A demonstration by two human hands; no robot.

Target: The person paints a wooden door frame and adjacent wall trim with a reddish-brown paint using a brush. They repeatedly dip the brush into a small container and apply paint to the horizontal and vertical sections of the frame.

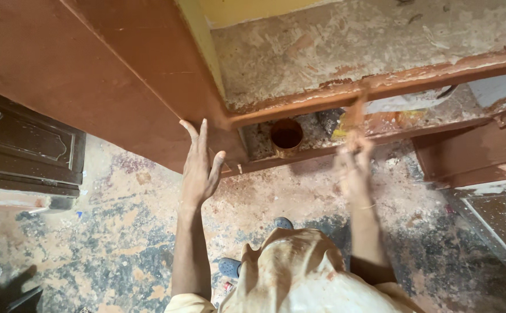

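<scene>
My left hand (199, 168) lies flat, fingers spread, against the lower corner of a red-brown painted wooden panel (90, 69). My right hand (354, 165) is blurred with motion and is raised to the front rail (415, 74) of a shelf, gripping what looks like a paint brush (356, 113) whose brown tip touches the rail. A small tin of brown paint (286, 137) stands on the lower shelf between my hands. The shelf top (351, 46) above the rail is bare, scuffed wood.
A dark carved door panel (21, 145) lies at the left. Another brown painted piece (473, 153) stands at the right, with a framed pane (496, 220) below it. Plastic wrappers (403, 104) lie on the lower shelf. The floor (119, 232) is stained concrete; my blue sandals (229, 268) show below.
</scene>
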